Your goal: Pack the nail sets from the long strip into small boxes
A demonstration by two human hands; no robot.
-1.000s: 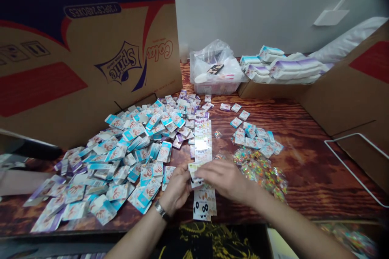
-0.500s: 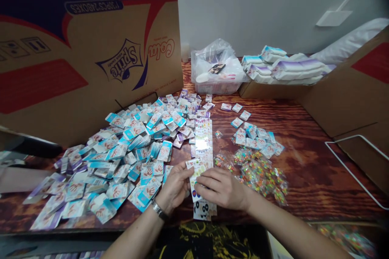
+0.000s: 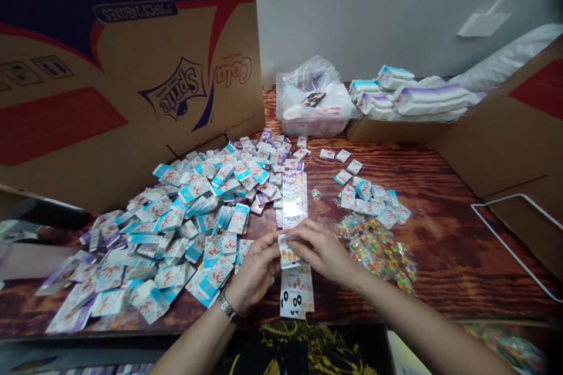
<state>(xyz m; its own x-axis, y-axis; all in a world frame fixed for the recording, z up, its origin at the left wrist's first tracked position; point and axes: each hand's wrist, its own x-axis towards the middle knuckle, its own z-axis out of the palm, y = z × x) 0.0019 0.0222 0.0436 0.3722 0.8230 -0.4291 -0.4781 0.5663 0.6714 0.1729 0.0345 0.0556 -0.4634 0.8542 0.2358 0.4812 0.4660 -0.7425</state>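
Observation:
My left hand [image 3: 255, 272] and my right hand [image 3: 323, 252] meet over a long strip of sticker sheets [image 3: 294, 199] lying lengthwise on the wooden table [image 3: 440, 234]. Both pinch one small sticker sheet [image 3: 288, 254] with yellow dots between their fingertips, just above the strip. A watch sits on my left wrist. More of the strip, with panda-face stickers [image 3: 295, 299], shows below the hands.
A big heap of small blue, white and purple packets [image 3: 176, 228] covers the table's left. A smaller pile [image 3: 369, 199] and shiny colourful wrappers [image 3: 378, 249] lie right. A large Sprite carton [image 3: 109, 70] stands left, a plastic bag [image 3: 312, 96] and stacked packs [image 3: 409, 96] behind.
Both hands have shifted slightly up the strip; the small sheet they hold has been turned and raised between the fingertips.

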